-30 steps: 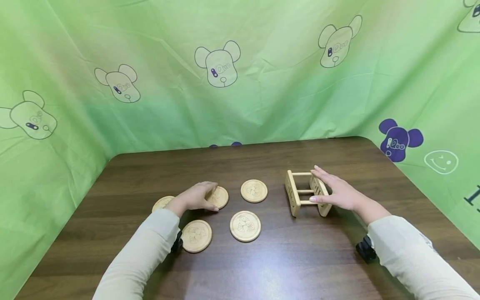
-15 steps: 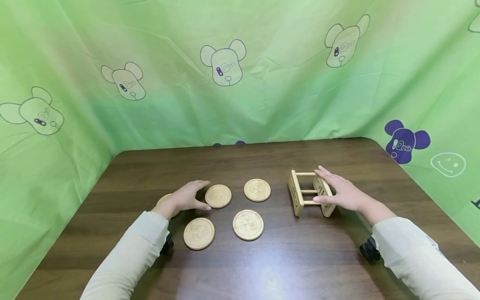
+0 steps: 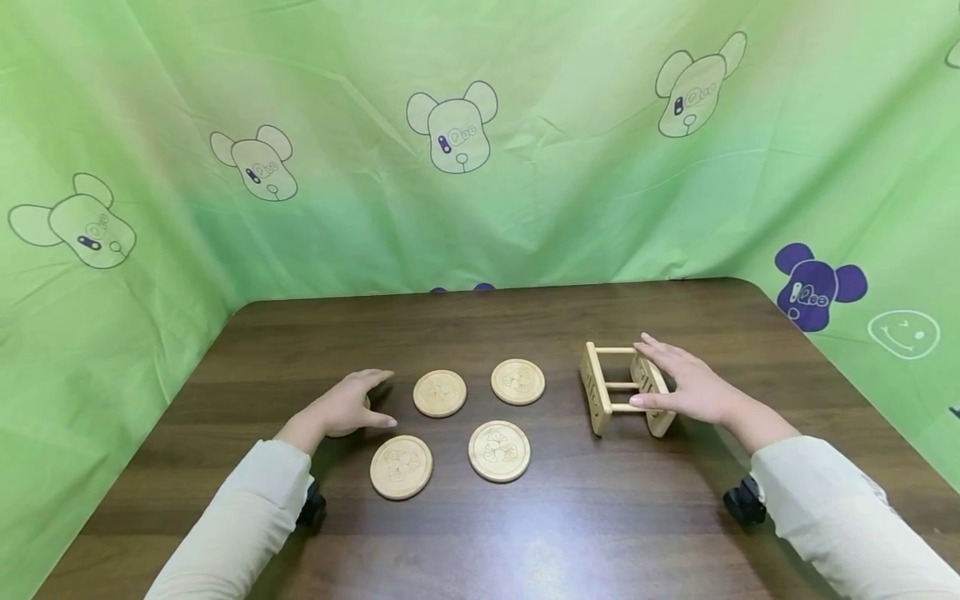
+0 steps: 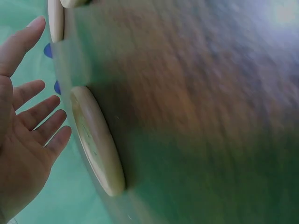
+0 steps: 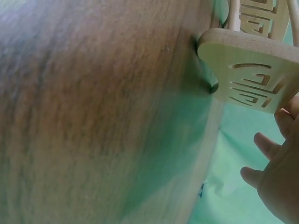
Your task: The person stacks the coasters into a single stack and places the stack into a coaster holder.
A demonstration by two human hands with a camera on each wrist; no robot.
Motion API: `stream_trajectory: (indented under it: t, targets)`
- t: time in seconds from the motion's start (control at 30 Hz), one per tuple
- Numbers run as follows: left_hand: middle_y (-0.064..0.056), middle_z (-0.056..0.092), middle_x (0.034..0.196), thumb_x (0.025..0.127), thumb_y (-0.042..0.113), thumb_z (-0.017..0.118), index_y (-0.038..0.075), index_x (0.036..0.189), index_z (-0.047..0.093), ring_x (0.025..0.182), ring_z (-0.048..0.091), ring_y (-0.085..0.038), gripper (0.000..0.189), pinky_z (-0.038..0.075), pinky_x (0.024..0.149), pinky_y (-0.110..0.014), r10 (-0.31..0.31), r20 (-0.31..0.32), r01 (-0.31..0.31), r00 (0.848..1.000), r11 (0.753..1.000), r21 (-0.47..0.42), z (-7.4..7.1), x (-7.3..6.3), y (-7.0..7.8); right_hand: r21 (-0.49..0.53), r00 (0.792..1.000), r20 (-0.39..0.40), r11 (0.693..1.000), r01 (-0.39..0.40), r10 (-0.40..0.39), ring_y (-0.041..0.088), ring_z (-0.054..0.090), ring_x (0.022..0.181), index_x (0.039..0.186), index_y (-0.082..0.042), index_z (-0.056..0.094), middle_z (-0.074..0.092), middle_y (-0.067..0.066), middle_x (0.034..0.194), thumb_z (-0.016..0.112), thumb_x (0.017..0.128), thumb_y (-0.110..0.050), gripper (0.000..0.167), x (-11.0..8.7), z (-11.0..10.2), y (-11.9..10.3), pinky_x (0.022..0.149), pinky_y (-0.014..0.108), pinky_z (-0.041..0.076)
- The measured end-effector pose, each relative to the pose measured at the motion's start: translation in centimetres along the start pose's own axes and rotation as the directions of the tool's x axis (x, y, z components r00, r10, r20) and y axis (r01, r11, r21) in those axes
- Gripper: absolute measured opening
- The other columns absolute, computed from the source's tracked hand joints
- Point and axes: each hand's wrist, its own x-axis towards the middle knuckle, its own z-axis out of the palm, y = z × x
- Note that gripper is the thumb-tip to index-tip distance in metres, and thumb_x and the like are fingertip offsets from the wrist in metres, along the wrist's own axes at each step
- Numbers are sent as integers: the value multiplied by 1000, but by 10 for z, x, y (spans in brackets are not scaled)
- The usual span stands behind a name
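Pale wooden coasters lie flat on the table, with carved leaf patterns on them. My left hand [image 3: 345, 406] is over the leftmost coaster [image 4: 99, 140], thumb and fingers spread apart, and hides most of it in the head view. In the left wrist view a gap shows between those fingers and the coaster. On the right stands a small wooden rack [image 3: 594, 392] with two cut-out side panels joined by rods. My right hand [image 3: 686, 385] rests at its right panel [image 5: 254, 77], thumb towards the near end and index finger towards the far end, with the other fingers spread.
Right of my left hand lie a far coaster [image 3: 439, 393] and a near coaster [image 3: 401, 467]. Two more, a back coaster [image 3: 517, 382] and a front coaster [image 3: 499, 451], lie nearer the rack. A green printed cloth [image 3: 525, 208] hangs behind the dark wooden table [image 3: 600, 517].
My left hand has moved left, away from the far coaster beside it and over the leftmost one. The right hand stays at the rack, while the head view has shifted slightly.
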Motion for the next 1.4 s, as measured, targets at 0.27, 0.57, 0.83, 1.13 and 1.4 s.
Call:
stream_trajectory:
  t: [0.27, 0.57, 0.83, 1.13, 1.4]
  targets:
    - [-24, 37, 126, 70, 35, 69, -4, 127, 38, 117, 29, -39, 76, 25, 93, -48, -25, -44, 26, 999, 999, 21, -1, -12, -14, -35, 1000, -5, 999, -17, 16, 45, 18, 119, 130, 5, 31, 20, 24, 136, 64, 72, -40, 80, -1, -1, -3, 91, 57, 12]
    - [-24, 38, 125, 69, 37, 69, -5, 125, 40, 116, 28, -42, 76, 26, 91, -50, -55, -60, 56, 997, 998, 18, 1, -25, -28, -41, 999, 2, 998, -50, 50, 46, 17, 119, 131, 6, 28, 19, 25, 136, 62, 74, -41, 81, -4, -1, -9, 92, 56, 9]
    - [-23, 41, 123, 69, 34, 69, -5, 123, 43, 114, 30, -41, 72, 25, 90, -52, -82, -88, 85, 993, 996, 35, -3, -33, -33, -54, 998, -9, 997, -62, 61, 46, 16, 119, 132, 5, 26, 20, 24, 136, 61, 75, -41, 81, -5, 0, -6, 92, 56, 9]
    - [-26, 40, 122, 68, 27, 71, -8, 121, 43, 113, 31, -43, 69, 26, 90, -51, -80, -92, 82, 993, 996, 21, -4, -37, -40, -57, 999, 0, 997, -53, 53, 46, 17, 118, 133, 5, 24, 19, 24, 136, 62, 74, -41, 84, -6, -1, -4, 92, 57, 11]
    - [-26, 40, 122, 68, 27, 70, -8, 122, 42, 112, 32, -42, 70, 27, 90, -50, -95, -87, 97, 992, 995, 21, -4, -37, -42, -62, 999, 6, 997, -47, 48, 46, 18, 118, 133, 5, 24, 20, 24, 136, 63, 73, -42, 85, -4, 0, -3, 91, 57, 11]
